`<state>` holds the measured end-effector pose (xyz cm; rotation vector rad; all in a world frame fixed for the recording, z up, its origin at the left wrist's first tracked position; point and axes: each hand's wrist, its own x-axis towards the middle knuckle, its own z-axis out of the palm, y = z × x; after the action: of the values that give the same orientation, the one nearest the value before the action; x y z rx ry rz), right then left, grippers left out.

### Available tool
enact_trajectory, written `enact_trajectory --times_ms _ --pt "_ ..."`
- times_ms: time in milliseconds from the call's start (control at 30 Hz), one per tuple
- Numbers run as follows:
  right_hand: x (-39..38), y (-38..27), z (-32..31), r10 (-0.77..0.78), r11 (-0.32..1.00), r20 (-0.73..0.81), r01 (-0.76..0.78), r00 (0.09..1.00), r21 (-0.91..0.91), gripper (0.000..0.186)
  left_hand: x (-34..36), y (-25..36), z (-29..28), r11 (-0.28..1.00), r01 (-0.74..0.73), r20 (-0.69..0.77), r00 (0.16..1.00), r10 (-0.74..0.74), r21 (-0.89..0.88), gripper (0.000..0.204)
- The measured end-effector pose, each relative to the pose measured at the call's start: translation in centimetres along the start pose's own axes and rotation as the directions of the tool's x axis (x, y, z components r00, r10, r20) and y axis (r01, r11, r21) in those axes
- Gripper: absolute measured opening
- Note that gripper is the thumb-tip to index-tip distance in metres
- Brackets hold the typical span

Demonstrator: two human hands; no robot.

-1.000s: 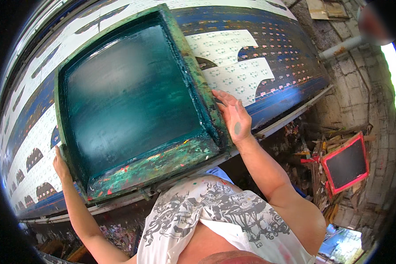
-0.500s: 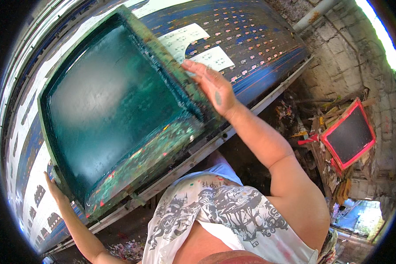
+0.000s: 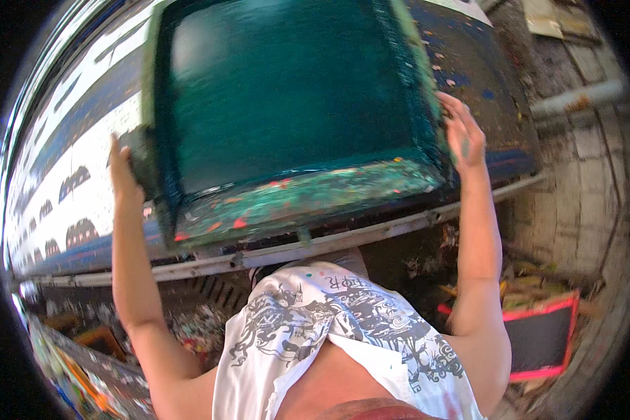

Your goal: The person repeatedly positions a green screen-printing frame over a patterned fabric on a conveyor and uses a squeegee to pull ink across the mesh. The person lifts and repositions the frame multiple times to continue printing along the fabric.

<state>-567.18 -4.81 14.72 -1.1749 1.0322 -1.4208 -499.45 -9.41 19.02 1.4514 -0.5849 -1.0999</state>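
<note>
A large screen-printing frame (image 3: 308,206) lies in front of me over a long printing table, its sunken middle coated in wet-looking dark teal. Paint smears of green, red and orange cover its near rim. Along its left side is my left hand (image 3: 124,171), gripping near a dark block on the edge, its fingers partly hidden. My right hand (image 3: 463,133) holds the right side, fingertips pressed against the outer rim. White pieces (image 3: 112,133) with dark printed shapes lie on the table left of the frame; what lies beneath the frame is hidden.
A metal rail (image 3: 350,241) runs along the table's near edge. To the right, the ink-stained tabletop (image 3: 493,105) ends near a pipe (image 3: 581,99) and a block wall. A red-edged dark panel (image 3: 539,343) leans low on the right, among scraps. Rags and debris (image 3: 196,329) lie below left.
The frame has shifted right along the table with both hands on it, now covering the white pieces formerly beside its right edge. My view has turned, so the table edge looks more level.
</note>
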Motion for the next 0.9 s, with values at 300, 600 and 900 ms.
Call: enact_trajectory --times_ms 300,600,900 --pt "-1.1 6.3 -18.9 0.042 0.998 -0.213 -0.05 0.976 -0.036 0.068 -5.7 -10.9 12.3 0.998 -0.057 -0.013 0.998 0.057 -0.025 0.067" --pt "-0.7 7.5 -19.7 0.057 0.997 -0.216 -0.067 0.975 -0.037 0.075 -3.4 -14.6 11.1 0.998 -0.062 0.002 0.998 0.062 0.03 0.058" --pt "-0.6 8.1 -20.4 0.09 0.992 -0.188 -0.105 0.978 -0.071 0.08 -5.2 -13.0 12.9 0.999 -0.04 0.044 0.998 0.039 0.018 0.056"
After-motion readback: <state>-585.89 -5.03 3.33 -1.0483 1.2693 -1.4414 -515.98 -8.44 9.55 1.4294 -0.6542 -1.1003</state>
